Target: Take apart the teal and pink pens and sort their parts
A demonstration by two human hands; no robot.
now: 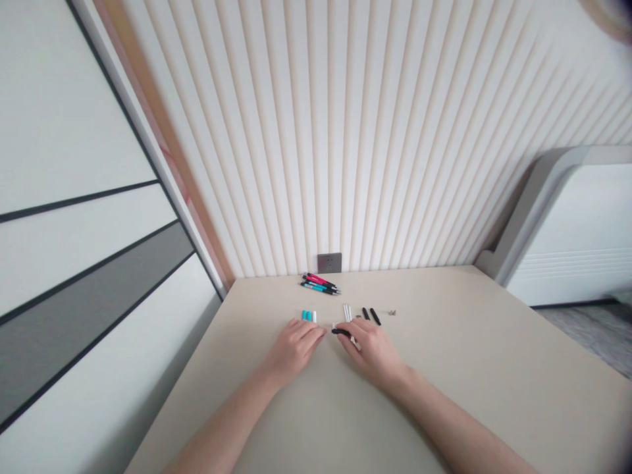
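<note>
My right hand (374, 347) is closed, pinching a short black pen part (340, 332) between thumb and fingers; it points left. Close by on the left, my left hand (295, 343) has its fingertips pressed together, and whatever they hold is hidden or too small to make out. Just beyond the left hand lie blue pen barrels (307, 315) and a white one (315, 316). Thin white refills (347, 313) lie beyond the right hand, beside two black pen parts (375, 316). Small metallic pieces (392, 313) rest farther right.
A pile of red, blue and black pens (320, 284) lies at the back of the beige table (444, 342). Behind it stand a ribbed wall (336, 131) and a dark socket (329, 263). A white cabinet (74, 263) borders the left side, and a pale headboard (567, 224) the right.
</note>
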